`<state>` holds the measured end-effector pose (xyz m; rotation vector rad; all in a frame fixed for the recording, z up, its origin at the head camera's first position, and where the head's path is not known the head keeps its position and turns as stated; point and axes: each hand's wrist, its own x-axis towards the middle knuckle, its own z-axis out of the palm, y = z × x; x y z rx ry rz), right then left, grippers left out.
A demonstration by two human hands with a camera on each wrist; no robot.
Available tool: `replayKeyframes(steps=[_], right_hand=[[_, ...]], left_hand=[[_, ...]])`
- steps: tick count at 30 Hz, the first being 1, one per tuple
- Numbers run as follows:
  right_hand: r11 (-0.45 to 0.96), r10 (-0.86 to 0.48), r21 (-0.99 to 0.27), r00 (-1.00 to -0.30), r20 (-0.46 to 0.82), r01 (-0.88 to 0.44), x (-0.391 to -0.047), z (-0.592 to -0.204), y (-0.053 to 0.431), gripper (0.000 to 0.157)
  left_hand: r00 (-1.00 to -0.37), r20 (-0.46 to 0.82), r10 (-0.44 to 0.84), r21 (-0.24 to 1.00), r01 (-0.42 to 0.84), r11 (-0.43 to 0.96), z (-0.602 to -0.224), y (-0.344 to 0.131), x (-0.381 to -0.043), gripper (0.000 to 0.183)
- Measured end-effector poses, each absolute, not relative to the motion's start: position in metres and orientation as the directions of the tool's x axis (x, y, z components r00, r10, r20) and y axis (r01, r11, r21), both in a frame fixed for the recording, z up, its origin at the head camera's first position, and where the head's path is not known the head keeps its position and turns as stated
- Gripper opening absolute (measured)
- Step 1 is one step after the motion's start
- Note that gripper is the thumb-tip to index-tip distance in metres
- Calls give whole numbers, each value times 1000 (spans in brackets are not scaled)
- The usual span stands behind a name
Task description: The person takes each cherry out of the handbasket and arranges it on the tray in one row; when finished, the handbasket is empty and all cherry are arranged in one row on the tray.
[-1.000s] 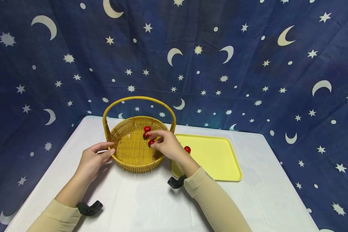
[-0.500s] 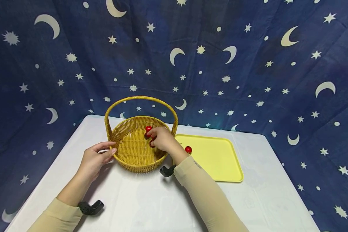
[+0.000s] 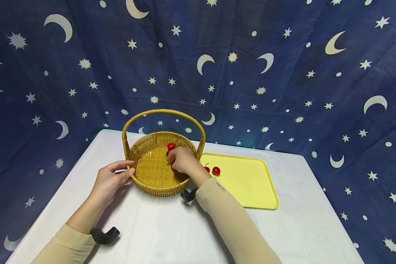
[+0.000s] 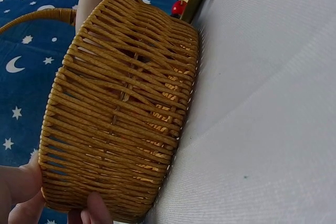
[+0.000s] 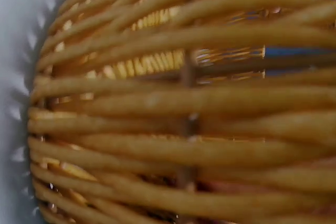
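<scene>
My left hand (image 3: 111, 179) pinches the left rim of a round yellow-brown wicker basket (image 3: 161, 191), thumb and fingers on either side of the edge. The left wrist view shows those fingers against the woven wall. My right hand (image 3: 184, 160) reaches down inside the basket's right side, fingers curled about a red cherry (image 3: 172, 162) mostly hidden by them. Just beyond the fingertips another cherry (image 3: 171, 146) lies near the back wall, a further one partly covered beside it. In the right wrist view, the basket wall (image 5: 157, 98) blocks sight of the hand.
A yellow tray (image 3: 247, 183) lies right of the basket, with two cherries (image 3: 216, 171) near its left side, one partly behind the right forearm. The tall basket handle (image 3: 163, 111) arches over the opening. A dark star-patterned cloth (image 3: 237, 91) hangs behind the white table (image 3: 145, 227).
My right hand has moved lower and slightly left into the basket with the cherry. A second cherry on the tray has come into view beside the forearm. The left hand keeps its hold.
</scene>
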<state>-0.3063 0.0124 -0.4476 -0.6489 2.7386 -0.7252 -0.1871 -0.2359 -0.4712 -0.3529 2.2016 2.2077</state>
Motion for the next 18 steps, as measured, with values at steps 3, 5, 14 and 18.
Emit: replayKeyframes(steps=[3,5,14,18], right_hand=[[702,-508,-619,-857,-89,-352,-304,-447,15,32],[648,-533,-672,-843,-65,-358,-301,-445,17,34],[543,-547,-757,-837,10,-364,-281,-423,28,36],[495,-546,-783,-836,56,-376,-268,-412,44,34]], left_hand=[[-973,-170,-157,985,-172,-3,-472,-234,-188,33],[-971,-177,-160,984,-180,7,-471,-234,-188,34],[-974,-170,-151,985,-171,-8,-470,-235,-188,27],[-975,-162,-155,987,-162,-11,-470,-234,-187,26]])
